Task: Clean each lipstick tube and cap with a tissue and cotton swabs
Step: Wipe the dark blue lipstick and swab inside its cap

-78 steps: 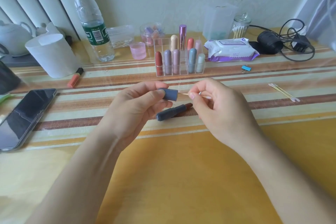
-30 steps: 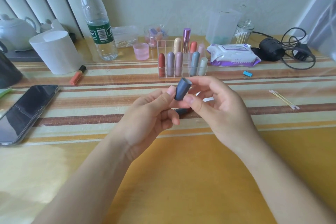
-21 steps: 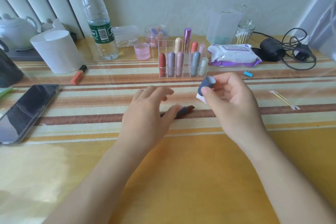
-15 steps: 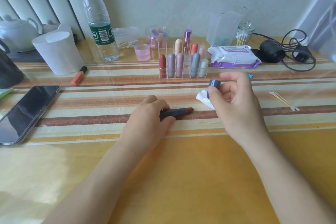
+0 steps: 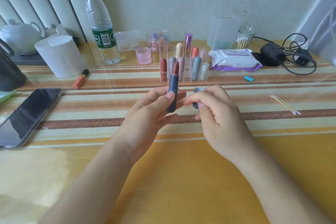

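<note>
My left hand [image 5: 151,114] holds a dark blue lipstick tube [image 5: 173,92] upright above the table, its brown-red stick exposed at the top. Just to its right, my right hand [image 5: 216,114] grips the matching blue cap [image 5: 197,96], whose rim shows above my fingers. A clear organizer [image 5: 183,68] behind the hands stands full of several lipsticks. Used cotton swabs [image 5: 285,104] lie on the table to the right. A wet-wipe pack [image 5: 234,59] and a glass jar of swabs [image 5: 244,39] sit at the back.
A phone [image 5: 27,114] lies at the left, near a tissue roll [image 5: 61,56], an orange lip tube [image 5: 81,78], a water bottle [image 5: 101,25] and a pink cup [image 5: 143,55]. Black cables [image 5: 291,54] and a blue clip [image 5: 248,78] are at the right.
My left hand passed the cap to my right hand, reached down to the tube lying on the table, and has now lifted it upright. The tissue is no longer visible in my right hand.
</note>
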